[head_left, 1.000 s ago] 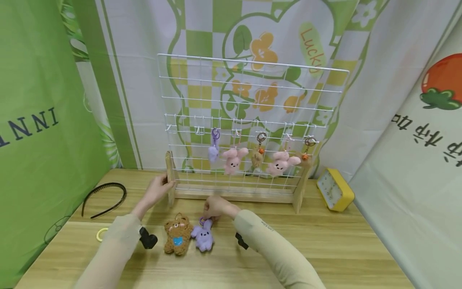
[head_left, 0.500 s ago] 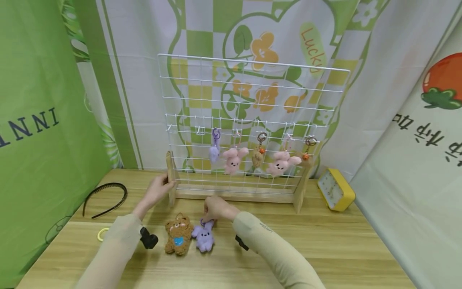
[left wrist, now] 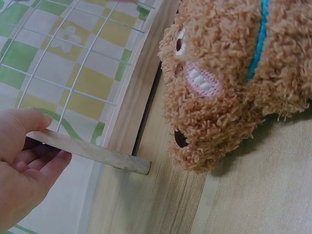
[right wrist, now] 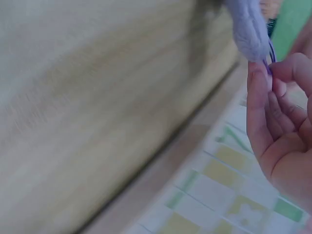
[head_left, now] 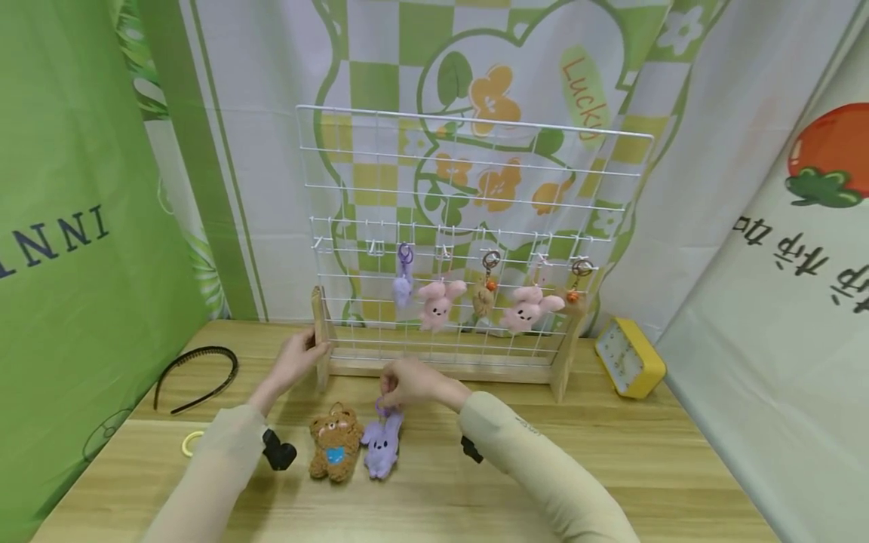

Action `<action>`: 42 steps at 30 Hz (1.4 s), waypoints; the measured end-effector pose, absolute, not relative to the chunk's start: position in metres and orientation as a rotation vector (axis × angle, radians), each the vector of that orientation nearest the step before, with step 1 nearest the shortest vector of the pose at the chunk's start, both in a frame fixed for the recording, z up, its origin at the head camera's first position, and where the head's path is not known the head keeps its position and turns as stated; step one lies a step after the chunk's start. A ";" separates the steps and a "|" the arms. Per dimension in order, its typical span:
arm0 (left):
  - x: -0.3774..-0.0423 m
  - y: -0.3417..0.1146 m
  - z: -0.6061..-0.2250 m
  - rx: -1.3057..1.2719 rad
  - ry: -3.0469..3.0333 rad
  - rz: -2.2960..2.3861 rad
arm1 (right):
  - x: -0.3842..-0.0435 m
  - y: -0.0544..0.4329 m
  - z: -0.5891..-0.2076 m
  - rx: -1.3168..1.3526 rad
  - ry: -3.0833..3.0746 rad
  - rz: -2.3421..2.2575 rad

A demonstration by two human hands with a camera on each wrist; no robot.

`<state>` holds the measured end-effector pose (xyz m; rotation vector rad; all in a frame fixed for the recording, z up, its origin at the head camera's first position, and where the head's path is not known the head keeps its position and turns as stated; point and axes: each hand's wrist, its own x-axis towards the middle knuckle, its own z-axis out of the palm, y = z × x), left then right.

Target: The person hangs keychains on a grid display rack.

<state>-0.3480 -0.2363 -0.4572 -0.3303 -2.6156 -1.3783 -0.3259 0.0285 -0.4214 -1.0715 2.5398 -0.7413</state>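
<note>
In the head view my left hand (head_left: 295, 360) holds the left wooden upright (head_left: 320, 320) of a white wire grid rack. The left wrist view shows thumb and fingers on either side of that wooden upright (left wrist: 97, 152). My right hand (head_left: 413, 381) pinches the purple ring of a purple plush bunny keychain (head_left: 382, 446). From the right wrist the bunny keychain (right wrist: 248, 31) hangs from thumb and fingertip, its body partly out of frame. Beside it on the table lies a brown curly bear keychain (head_left: 336, 443) with a blue patch.
Pink bunny keychains (head_left: 441, 304), a smaller purple keychain (head_left: 403, 286) and brown keychains (head_left: 484, 296) hang from hooks on the rack. A bare hook (head_left: 376, 247) is at the left. A black headband (head_left: 234, 369), yellow ring (head_left: 187, 443) and yellow clock (head_left: 641, 362) are on the table.
My right hand has risen slightly with the purple ring, and the bunny keychain now tilts more upright below it. The left hand stays on the upright.
</note>
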 end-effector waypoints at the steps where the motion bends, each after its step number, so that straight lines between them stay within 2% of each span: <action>1: -0.348 -0.236 -0.457 -0.335 -2.616 -1.378 | -0.324 0.030 -0.416 -1.117 2.529 -0.745; 10: -0.348 -0.237 -0.458 -0.344 -2.596 -1.337 | -0.307 0.039 -0.365 -1.533 2.574 -0.713; 18: -0.349 -0.238 -0.461 -0.339 -2.588 -1.317 | -0.301 0.039 -0.304 -1.577 2.722 -0.740; 28: -0.348 -0.236 -0.459 -0.354 -2.572 -1.325 | -0.312 0.026 -0.229 -1.643 2.886 -0.722; 34: -0.347 -0.234 -0.459 -0.342 -2.580 -1.331 | -0.326 0.020 -0.210 -1.606 3.000 -0.704; 42: -0.348 -0.235 -0.458 -0.329 -2.596 -1.333 | -0.339 0.014 -0.210 -1.526 3.032 -0.669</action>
